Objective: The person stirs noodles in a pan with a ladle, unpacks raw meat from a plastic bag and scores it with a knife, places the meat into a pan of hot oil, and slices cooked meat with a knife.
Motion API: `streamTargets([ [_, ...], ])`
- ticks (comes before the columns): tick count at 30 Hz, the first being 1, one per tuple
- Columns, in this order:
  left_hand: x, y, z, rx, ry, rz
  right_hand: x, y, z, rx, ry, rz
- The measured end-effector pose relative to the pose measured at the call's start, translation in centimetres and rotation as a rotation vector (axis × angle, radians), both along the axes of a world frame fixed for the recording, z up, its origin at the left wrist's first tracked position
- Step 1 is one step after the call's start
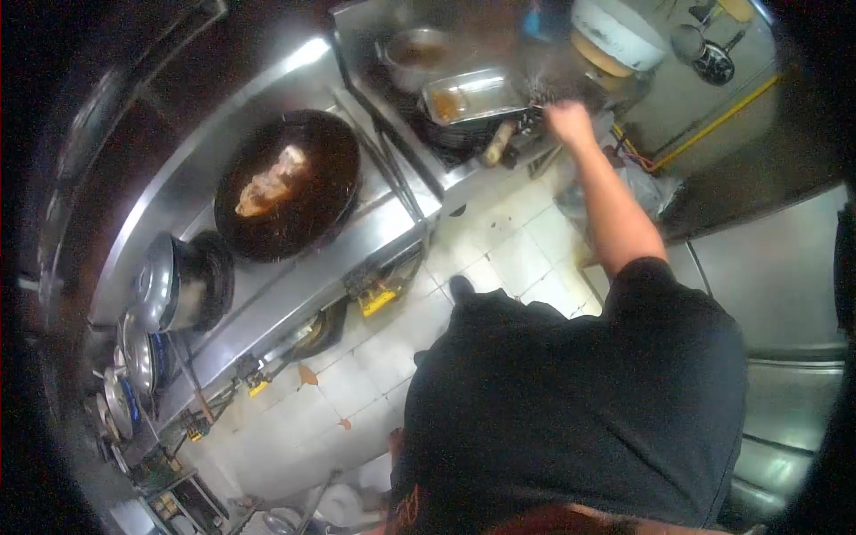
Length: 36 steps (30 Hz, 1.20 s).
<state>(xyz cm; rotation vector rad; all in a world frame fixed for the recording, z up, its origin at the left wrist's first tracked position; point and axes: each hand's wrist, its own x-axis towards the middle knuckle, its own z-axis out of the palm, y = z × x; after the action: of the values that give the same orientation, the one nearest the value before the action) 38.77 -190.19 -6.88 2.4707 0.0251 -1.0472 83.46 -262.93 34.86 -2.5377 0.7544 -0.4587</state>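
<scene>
My right hand point(568, 120) is stretched far out over the front edge of the back stove. Its fingers look closed, but what they hold, if anything, is too blurred to make out. Just left of it is a rectangular metal tray point(486, 94) with some orange-brown food or liquid at one end. A pale cylindrical handle-like piece point(499, 143) sticks out below the tray. Only a small skin-coloured patch that may be my left hand point(396, 440) shows at the left edge of my dark shirt; its fingers are hidden.
A large wok point(312, 223) of dark oil holds a pale piece of food point(270, 185). Lidded pots point(160, 281) line the steel counter at left. A metal pot point(417, 58) and a white tub point(620, 36) stand at the back. Yellow-handled valves point(379, 302) project below the counter.
</scene>
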Motion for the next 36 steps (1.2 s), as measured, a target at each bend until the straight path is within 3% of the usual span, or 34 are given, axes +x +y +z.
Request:
streamTargets([
  [2,1.6,-1.7,1.2,0.015,0.024,-0.013,-1.2,0.6,-2.1,0.950,0.055,-0.161],
  [4,3.5,-3.3,2.5,0.040,0.038,-0.048,-1.9,3.5,-3.6,1.190,0.300,-0.074],
  [6,5.8,-5.4,3.8,0.070,0.046,-0.104,-0.2,5.0,-9.3,1.623,0.367,-0.046],
  [7,7.0,-6.6,4.5,0.083,0.050,-0.136,-0.6,8.1,-7.7,1.664,0.167,-0.138],
  [8,8.4,-7.9,5.4,0.102,0.049,-0.174,0.9,8.0,-11.5,1.911,-0.012,-0.060],
  [11,12.8,-12.7,7.6,0.166,0.035,-0.301,1.2,6.0,-15.8,1.938,0.043,0.044],
  [14,18.0,-19.2,11.8,0.213,-0.058,-0.345,-2.7,3.6,-10.8,2.074,0.017,0.019],
  [15,18.7,-21.0,13.0,0.200,-0.111,-0.243,-3.8,2.4,-10.8,2.089,-0.093,0.004],
  [16,19.0,-20.8,10.4,0.012,-0.202,-0.204,-5.0,0.9,-11.0,2.099,-0.205,-0.019],
  [17,20.0,-20.8,7.4,-0.177,-0.292,-0.161,-6.0,-0.4,-10.9,2.104,-0.315,-0.042],
  [19,21.8,-22.9,7.5,-0.212,-0.179,-0.012,-7.1,-2.2,-7.2,1.950,-0.452,-0.065],
  [22,27.2,-30.2,15.5,-0.055,0.041,0.276,-8.4,-6.0,-7.0,1.544,-0.401,-0.019],
  [24,28.0,-30.8,15.5,-0.077,0.043,0.357,-9.6,-8.3,-8.0,1.314,-0.194,-0.085],
  [25,28.4,-31.1,15.9,-0.053,0.038,0.337,-10.4,-8.6,-8.6,1.132,-0.243,-0.032],
  [28,28.3,-31.4,16.7,-0.004,0.025,0.298,-11.6,-9.8,-7.8,0.750,-0.056,0.120],
  [31,26.9,-30.0,15.3,0.020,0.013,0.351,-9.6,-8.6,-7.3,0.616,-0.376,0.348],
  [33,25.1,-28.8,14.1,0.040,-0.007,0.372,-8.0,-6.4,-4.7,0.401,-0.274,0.387],
  [36,21.8,-27.5,15.0,0.019,-0.105,0.289,-5.3,-2.6,-1.8,0.361,-0.199,0.425],
])
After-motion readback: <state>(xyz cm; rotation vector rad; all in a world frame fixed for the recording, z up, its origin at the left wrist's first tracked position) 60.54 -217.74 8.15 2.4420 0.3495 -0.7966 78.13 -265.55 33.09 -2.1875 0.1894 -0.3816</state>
